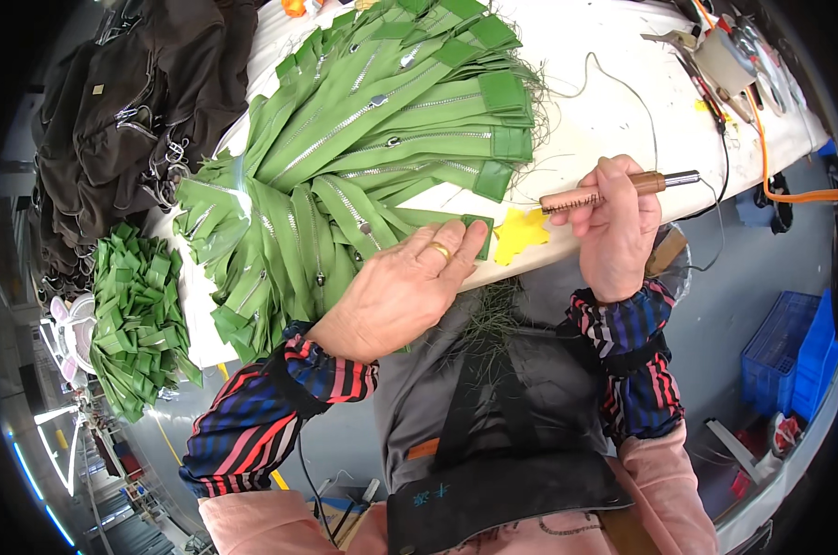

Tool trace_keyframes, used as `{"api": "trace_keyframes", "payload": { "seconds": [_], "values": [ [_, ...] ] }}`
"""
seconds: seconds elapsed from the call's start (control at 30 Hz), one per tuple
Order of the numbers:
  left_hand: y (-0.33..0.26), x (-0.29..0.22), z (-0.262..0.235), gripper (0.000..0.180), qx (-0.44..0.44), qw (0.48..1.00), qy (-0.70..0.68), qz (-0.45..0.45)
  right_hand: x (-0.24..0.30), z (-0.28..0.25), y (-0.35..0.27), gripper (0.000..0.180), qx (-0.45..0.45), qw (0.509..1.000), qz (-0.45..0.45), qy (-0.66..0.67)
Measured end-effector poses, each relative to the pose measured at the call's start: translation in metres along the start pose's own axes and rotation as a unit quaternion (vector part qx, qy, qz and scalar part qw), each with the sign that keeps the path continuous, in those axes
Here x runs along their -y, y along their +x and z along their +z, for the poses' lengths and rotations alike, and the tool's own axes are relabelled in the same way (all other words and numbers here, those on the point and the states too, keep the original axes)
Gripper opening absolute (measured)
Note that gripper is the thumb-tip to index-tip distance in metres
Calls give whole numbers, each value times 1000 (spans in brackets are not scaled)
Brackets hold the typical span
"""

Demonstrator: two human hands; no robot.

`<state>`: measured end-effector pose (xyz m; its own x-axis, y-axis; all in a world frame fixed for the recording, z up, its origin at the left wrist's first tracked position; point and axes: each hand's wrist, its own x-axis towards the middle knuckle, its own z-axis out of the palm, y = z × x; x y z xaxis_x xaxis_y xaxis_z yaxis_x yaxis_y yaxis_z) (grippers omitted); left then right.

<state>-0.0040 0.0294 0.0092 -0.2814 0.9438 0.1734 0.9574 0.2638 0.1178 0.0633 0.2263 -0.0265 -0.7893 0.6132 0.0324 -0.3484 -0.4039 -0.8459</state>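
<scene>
My left hand (405, 291), with a gold ring on one finger, lies palm down, fingers stretched out. Its fingertips rest on the dark green end tab (483, 248) of a green zipper strip near the table's front edge. My right hand (619, 227) is closed around a soldering iron-like tool (648, 182) with a brown handle; its bare metal end points right. Beside the left hand spreads a large bundle of green zipper strips (322, 190) with silver teeth, their tabs fanned out and loose threads at the ends. A yellow piece (522, 235) lies between my hands.
Dark garments (150, 83) are heaped at the far left, above a second green bundle (134, 319). Tools and cords, including an orange cable (775, 194), lie at the white table's (567, 120) right end. Blue crates (780, 356) stand on the floor at right.
</scene>
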Motion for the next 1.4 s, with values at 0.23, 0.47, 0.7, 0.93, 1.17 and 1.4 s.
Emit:
{"api": "trace_keyframes", "payload": {
  "seconds": [0.23,0.47,0.7,0.93,1.17,1.4],
  "values": [
    [9,-4,-4,47,35,998,-26,-41,-1,0,0,17,1,1000,-8,-15],
    [1,0,1,41,-17,999,-27,-28,0,1,0,18,2,1000,-6,-28],
    [-5,3,-8,43,23,999,-26,6,1,0,-1,18,0,1000,-1,-31],
    [-17,8,-7,47,18,997,-69,35,-1,0,-1,18,5,1000,-3,-25],
    [6,5,-7,53,31,987,-152,-52,-2,1,2,18,-7,1000,-13,-28],
    [-9,10,-3,36,-14,993,-114,-20,-3,-4,-3,18,-21,999,-4,-24]
  ]
}}
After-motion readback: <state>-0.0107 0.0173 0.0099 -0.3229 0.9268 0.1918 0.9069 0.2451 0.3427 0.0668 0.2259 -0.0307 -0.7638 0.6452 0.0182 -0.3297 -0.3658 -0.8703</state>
